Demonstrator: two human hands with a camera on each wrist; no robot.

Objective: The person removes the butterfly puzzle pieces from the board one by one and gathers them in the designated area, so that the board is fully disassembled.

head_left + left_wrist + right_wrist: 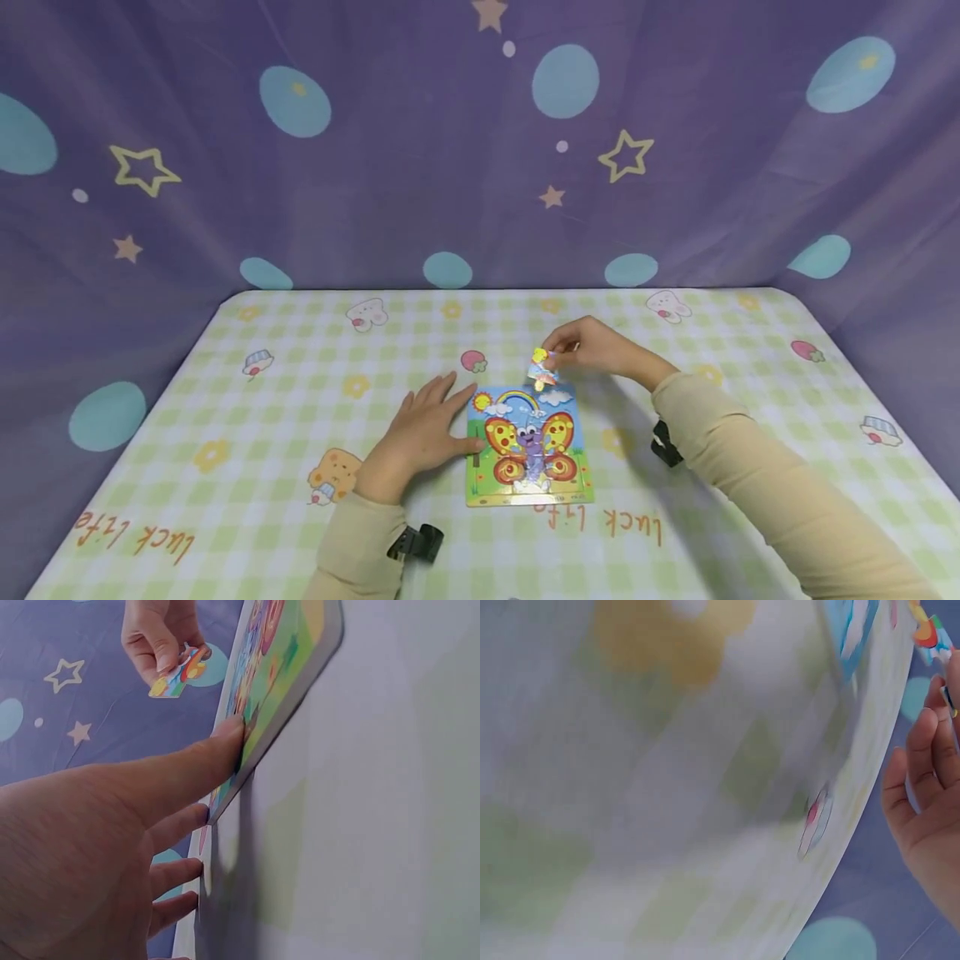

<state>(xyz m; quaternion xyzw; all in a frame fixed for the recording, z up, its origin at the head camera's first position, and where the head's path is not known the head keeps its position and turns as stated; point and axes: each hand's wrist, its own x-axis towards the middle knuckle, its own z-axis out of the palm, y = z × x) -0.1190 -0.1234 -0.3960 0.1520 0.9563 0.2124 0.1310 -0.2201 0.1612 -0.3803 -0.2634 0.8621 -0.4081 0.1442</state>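
Observation:
A butterfly jigsaw puzzle (534, 485) in a flat square board lies on the table, with a sun, rainbow and clouds along its top. My left hand (423, 429) is at the board's left side, fingers spread and thumb resting on its edge; the left wrist view shows the thumb (199, 765) on the picture's border. Just above the board's top edge, my right hand (596, 348) pinches a small colourful puzzle piece (542, 371) between thumb and fingers. That piece (184, 673) also appears in the left wrist view, and partly at the right wrist view's top right corner.
A green-and-white checked tablecloth (285, 425) with printed cartoons covers the table. Behind the far edge hangs a purple curtain (420, 167) with stars and blue ovals. Black straps with small devices (427, 543) sit at both wrists.

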